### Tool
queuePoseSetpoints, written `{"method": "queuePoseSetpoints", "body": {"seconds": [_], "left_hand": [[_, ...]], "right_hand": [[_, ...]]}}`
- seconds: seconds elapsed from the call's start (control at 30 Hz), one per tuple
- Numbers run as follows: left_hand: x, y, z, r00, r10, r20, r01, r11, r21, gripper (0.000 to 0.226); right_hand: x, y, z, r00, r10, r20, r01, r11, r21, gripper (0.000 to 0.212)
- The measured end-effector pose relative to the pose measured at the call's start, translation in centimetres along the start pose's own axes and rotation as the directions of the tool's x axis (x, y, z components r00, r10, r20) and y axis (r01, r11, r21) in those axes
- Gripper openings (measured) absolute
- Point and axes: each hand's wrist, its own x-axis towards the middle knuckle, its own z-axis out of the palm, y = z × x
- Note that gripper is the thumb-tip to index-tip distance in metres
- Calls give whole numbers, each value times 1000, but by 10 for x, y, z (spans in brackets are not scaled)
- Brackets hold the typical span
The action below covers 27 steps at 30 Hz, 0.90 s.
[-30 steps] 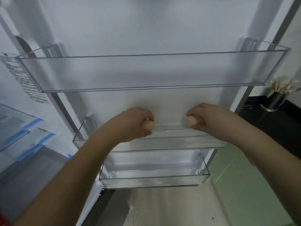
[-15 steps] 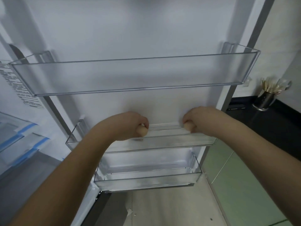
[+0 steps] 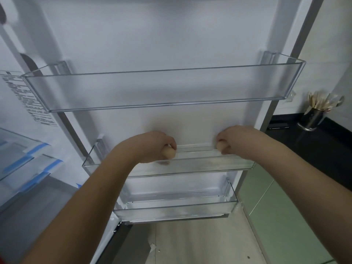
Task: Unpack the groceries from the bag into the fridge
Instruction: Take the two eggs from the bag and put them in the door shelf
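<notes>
Two pale eggs sit at the middle of the frame, one in each of the person's hands, both held over the middle door shelf of the open fridge door. The left hand has its fingers curled round the left egg, which pokes out below the knuckles, just above the clear front wall of that shelf. The right hand curls round the right egg, of which only a small rounded end shows at the thumb side, near the back of the same shelf. The two hands are apart, with a bare stretch of shelf between them. Above them, across the upper half of the frame, runs the wide top door shelf, and below, at lower centre, the bottom door shelf. At the left edge a printed label is stuck inside the fridge, with glass shelves edged in blue beneath it. At the right edge a metal cup of utensils stands on a black tabletop, with green cabinet fronts below it.
</notes>
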Motion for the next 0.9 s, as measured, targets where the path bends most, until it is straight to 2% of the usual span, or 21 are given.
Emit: {"method": "queuePoseSetpoints", "body": {"seconds": [0.13, 0.17, 0.27, 0.37, 0.5, 0.6, 0.73, 0.8, 0.9], "left_hand": [[-1, -1, 0, 1000, 3, -9, -3, 1000, 0, 27], [-2, -1, 0, 1000, 1, -7, -1, 1000, -13, 28], [-5, 0, -2, 1000, -17, 8, 17, 998, -56, 43], [-4, -1, 0, 1000, -6, -21, 5, 999, -45, 32], [-4, -6, 0, 996, -27, -88, 19, 996, -90, 36], [-11, -12, 4, 973, -40, -226, 23, 997, -75, 33], [-27, -14, 15, 826, -13, -563, -17, 999, -49, 29], [-37, -14, 20, 786, 4, -618, -24, 999, -24, 34], [-50, -17, 33, 779, 15, -627, -10, 1000, 12, 42]], "right_hand": [[-8, 1, 0, 997, -21, -80, 28, 996, 83, 6], [-10, 1, -1, 996, -20, -91, 31, 993, 114, 14], [-14, 2, -2, 990, -5, -140, 30, 983, 179, 19], [-23, 1, -4, 977, 41, -209, 15, 966, 259, 30], [-41, -8, -3, 954, 110, -279, -1, 931, 365, 46], [-56, -22, 0, 921, 146, -362, 11, 918, 397, 53], [-70, -44, 10, 874, 160, -459, 24, 929, 368, 54], [-72, -53, 18, 848, 169, -502, 32, 930, 367, 56], [-74, -63, 32, 830, 178, -528, 25, 935, 355, 60]]}}
